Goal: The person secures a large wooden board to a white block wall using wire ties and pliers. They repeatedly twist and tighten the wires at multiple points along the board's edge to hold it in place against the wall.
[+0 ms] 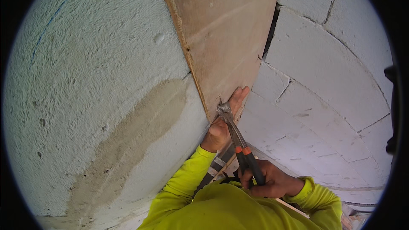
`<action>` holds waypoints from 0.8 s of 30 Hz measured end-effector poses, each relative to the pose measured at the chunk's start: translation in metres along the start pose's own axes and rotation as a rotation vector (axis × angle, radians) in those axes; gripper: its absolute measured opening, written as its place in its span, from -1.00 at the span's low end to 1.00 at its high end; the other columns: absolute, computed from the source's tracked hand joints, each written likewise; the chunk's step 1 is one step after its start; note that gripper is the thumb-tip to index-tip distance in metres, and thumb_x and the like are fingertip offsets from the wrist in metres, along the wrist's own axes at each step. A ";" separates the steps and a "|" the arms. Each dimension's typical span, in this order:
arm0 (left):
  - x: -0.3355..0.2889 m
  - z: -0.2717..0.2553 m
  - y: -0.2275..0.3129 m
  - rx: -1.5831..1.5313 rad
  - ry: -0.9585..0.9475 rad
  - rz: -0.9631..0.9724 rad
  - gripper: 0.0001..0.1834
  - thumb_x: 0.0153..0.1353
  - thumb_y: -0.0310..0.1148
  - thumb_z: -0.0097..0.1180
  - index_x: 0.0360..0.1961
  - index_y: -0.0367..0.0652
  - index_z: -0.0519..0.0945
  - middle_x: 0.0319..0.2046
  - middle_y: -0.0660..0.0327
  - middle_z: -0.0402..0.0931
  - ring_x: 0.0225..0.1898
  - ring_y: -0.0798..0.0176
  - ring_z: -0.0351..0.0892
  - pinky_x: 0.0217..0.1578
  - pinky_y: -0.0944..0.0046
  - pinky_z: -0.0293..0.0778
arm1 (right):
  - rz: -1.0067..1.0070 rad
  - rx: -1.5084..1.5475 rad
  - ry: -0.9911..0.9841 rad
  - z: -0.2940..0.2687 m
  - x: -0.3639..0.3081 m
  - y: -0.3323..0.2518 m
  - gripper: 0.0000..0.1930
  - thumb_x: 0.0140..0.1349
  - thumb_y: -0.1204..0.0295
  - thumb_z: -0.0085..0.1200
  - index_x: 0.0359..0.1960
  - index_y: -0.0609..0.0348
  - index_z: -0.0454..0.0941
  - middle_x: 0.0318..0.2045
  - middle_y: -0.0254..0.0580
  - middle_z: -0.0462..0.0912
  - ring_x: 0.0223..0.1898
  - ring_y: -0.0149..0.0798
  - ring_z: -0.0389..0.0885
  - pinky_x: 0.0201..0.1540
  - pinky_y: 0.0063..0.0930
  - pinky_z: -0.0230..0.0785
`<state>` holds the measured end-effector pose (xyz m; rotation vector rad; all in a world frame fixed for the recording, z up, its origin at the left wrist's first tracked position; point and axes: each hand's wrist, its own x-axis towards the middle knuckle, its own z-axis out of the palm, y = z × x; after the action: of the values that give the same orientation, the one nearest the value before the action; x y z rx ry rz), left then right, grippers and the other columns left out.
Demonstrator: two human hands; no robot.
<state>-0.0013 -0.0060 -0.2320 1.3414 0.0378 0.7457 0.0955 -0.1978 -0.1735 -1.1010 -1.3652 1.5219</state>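
My right hand [275, 181] is closed round the black-and-orange handles of a pair of end-cutting pincers [235, 134]. The worn metal head of the pincers is up against a plywood board [230, 30], by a thin nail [220, 99] that sticks out of it. Whether the jaws grip the nail is too small to tell. My left hand [217, 132] lies across the lower end of the board, its fingers stretched toward the right edge. The pincers' head passes in front of it and hides part of the palm and thumb.
A rough whitish wall [106, 51] with a damp-looking brown patch [128, 145] stands on the left. Pale block masonry [324, 72] with dark joints rises on the right. A dark gap [271, 32] runs between the board and the blocks. Bright yellow sleeves [181, 179] cover my arms.
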 end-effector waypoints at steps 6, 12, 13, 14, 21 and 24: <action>-0.003 -0.002 0.000 0.005 -0.071 -0.027 0.63 -0.43 0.92 -0.43 0.56 -0.10 -0.08 0.54 -0.08 -0.12 0.57 -0.02 -0.22 0.46 -0.12 -0.39 | 0.035 0.248 -0.043 -0.007 0.005 -0.035 -0.89 0.04 0.53 0.16 -0.38 0.23 0.52 -0.41 -0.30 0.46 -0.35 -0.36 0.42 -0.29 -0.45 0.27; -0.002 0.001 -0.003 0.043 -0.001 -0.027 0.62 -0.43 0.90 -0.34 0.55 -0.11 -0.01 0.51 -0.08 0.01 0.55 -0.01 -0.11 0.47 -0.06 -0.28 | 0.220 0.132 -0.100 -0.029 -0.015 -0.030 -0.52 0.07 0.56 0.12 0.11 0.19 0.53 -0.16 -0.24 0.55 -0.28 -0.40 0.48 -0.18 -0.46 0.37; -0.002 0.001 -0.002 0.067 0.026 -0.027 0.59 -0.39 0.89 -0.33 0.54 -0.11 0.03 0.49 -0.08 0.07 0.53 -0.01 -0.06 0.46 -0.07 -0.23 | 0.251 0.173 -0.049 -0.036 -0.023 -0.032 -0.43 0.08 0.57 0.11 0.22 0.18 0.49 -0.09 -0.22 0.56 -0.27 -0.40 0.49 -0.14 -0.44 0.39; -0.002 0.001 -0.002 0.096 0.034 -0.009 0.56 -0.36 0.88 -0.32 0.53 -0.11 0.07 0.46 -0.08 0.13 0.52 -0.01 0.00 0.45 -0.07 -0.18 | 0.300 0.293 -0.003 -0.046 -0.031 -0.035 -0.24 0.05 0.62 0.09 0.41 0.08 0.33 0.13 -0.23 0.49 -0.20 -0.41 0.46 -0.04 -0.45 0.37; -0.034 0.016 -0.002 0.193 0.113 -0.092 0.06 0.19 0.51 -0.19 0.33 -0.30 0.37 0.13 -0.07 0.54 0.18 0.04 0.53 0.23 -0.04 0.37 | 0.221 0.166 0.129 -0.040 -0.078 -0.003 -0.25 -0.02 0.68 0.10 0.35 0.09 0.42 0.26 -0.29 0.39 0.12 -0.26 0.42 0.16 -0.45 0.26; -0.048 0.034 0.007 0.263 0.198 -0.081 -0.44 0.40 -0.06 0.01 0.15 -0.38 0.51 -0.10 -0.01 0.65 -0.05 0.16 0.66 0.02 0.14 0.57 | -0.035 -0.143 0.209 -0.034 -0.086 0.008 -0.27 -0.06 0.69 0.10 0.31 0.16 0.44 0.28 -0.15 0.36 0.31 -0.16 0.33 0.31 -0.36 0.16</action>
<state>-0.0270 -0.0595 -0.2356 1.5004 0.3561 0.8233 0.1539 -0.2696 -0.1748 -1.2794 -1.3566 1.2609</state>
